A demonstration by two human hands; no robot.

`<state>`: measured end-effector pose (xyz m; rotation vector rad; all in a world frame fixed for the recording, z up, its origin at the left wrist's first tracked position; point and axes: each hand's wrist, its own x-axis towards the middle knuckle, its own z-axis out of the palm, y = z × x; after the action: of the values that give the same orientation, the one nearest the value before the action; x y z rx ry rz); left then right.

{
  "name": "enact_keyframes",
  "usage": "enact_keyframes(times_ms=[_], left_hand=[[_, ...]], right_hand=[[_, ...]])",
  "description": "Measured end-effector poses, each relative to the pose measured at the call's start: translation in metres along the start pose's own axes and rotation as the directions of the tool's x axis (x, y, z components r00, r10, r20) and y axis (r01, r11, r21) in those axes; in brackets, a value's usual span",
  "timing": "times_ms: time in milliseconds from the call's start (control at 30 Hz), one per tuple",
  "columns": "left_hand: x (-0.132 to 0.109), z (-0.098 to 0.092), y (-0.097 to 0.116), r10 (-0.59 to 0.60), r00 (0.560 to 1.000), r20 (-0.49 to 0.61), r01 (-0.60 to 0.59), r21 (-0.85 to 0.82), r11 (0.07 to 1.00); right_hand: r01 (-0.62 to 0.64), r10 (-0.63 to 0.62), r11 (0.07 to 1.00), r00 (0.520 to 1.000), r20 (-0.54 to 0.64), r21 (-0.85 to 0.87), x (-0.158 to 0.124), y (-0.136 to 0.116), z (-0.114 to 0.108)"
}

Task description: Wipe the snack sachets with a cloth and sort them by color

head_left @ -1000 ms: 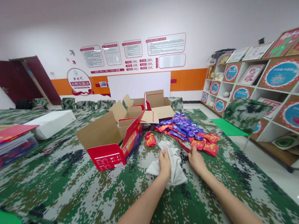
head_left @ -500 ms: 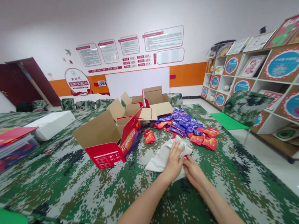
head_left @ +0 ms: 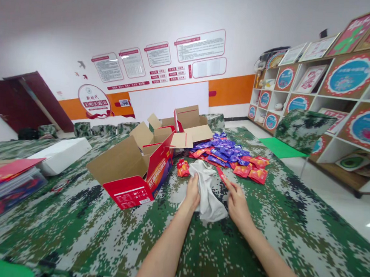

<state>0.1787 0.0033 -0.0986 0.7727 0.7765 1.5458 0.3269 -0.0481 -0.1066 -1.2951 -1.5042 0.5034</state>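
My left hand [head_left: 193, 193] grips the left edge of a crumpled white cloth bag [head_left: 206, 193] lying on the camouflage-covered table [head_left: 85, 224]. My right hand [head_left: 237, 201] is beside the bag's right side and pinches a red packet [head_left: 222, 176] that sticks up toward the pile. Just beyond lies a heap of red and blue-purple packets [head_left: 230, 158]. One loose red packet [head_left: 183, 168] rests left of the bag. An open red cardboard box [head_left: 134, 168] stands to the left, lying on its side.
More open cardboard boxes [head_left: 186, 123] sit behind the pile. A white flat box [head_left: 60, 154] and a stack of folders [head_left: 4, 182] lie at the left. A camouflage-covered chair [head_left: 302, 130] and display shelves [head_left: 335, 95] stand to the right.
My right hand left the pile with a red packet and came to the bag. My left hand shifted from the bag's top to its left edge, and the bag was reshaped.
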Motion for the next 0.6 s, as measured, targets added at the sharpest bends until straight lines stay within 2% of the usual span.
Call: enact_keyframes(times_ms=[67, 133, 200, 233, 300, 367, 433, 500, 600], left_hand=[[-0.009, 0.011, -0.006, -0.042, 0.997, 0.066, 0.042, 0.002, 0.999], [-0.015, 0.017, -0.013, -0.068, 0.996, 0.06, 0.063, 0.078, 0.995], [-0.017, 0.018, -0.017, -0.073, 0.997, 0.023, 0.07, 0.126, 0.99], [-0.016, 0.017, -0.017, -0.078, 0.997, 0.013, 0.075, 0.132, 0.988], [-0.014, 0.014, -0.016, -0.076, 0.997, 0.033, 0.071, 0.15, 0.986], [-0.015, 0.015, -0.016, -0.001, 0.997, 0.08, -0.02, 0.256, 0.966], [-0.02, 0.019, -0.018, 0.136, 0.977, 0.162, -0.195, 0.442, 0.876], [-0.028, 0.024, -0.022, 0.222, 0.936, 0.275, -0.347, 0.594, 0.726], [-0.041, 0.031, -0.025, 0.192, 0.878, 0.439, -0.462, 0.67, 0.582]], right_hand=[[0.065, -0.061, 0.988, 0.998, 0.031, -0.14, -0.003, 0.004, 0.002], [0.066, -0.057, 0.994, 0.992, 0.112, -0.082, -0.007, 0.004, 0.005], [-0.029, 0.003, 0.987, 0.985, 0.17, 0.156, -0.008, 0.0, 0.008], [-0.12, 0.066, 0.943, 0.982, 0.18, 0.311, -0.007, -0.004, 0.008], [-0.312, 0.236, 0.75, 0.95, 0.205, 0.583, -0.005, -0.011, 0.009], [-0.439, 0.362, 0.538, 0.891, 0.274, 0.719, -0.002, -0.016, 0.01], [-0.494, 0.413, 0.425, 0.851, 0.323, 0.759, 0.001, -0.018, 0.011], [-0.491, 0.45, 0.374, 0.838, 0.308, 0.787, 0.003, -0.015, 0.012], [-0.451, 0.488, 0.358, 0.837, 0.248, 0.818, 0.008, -0.004, 0.012]])
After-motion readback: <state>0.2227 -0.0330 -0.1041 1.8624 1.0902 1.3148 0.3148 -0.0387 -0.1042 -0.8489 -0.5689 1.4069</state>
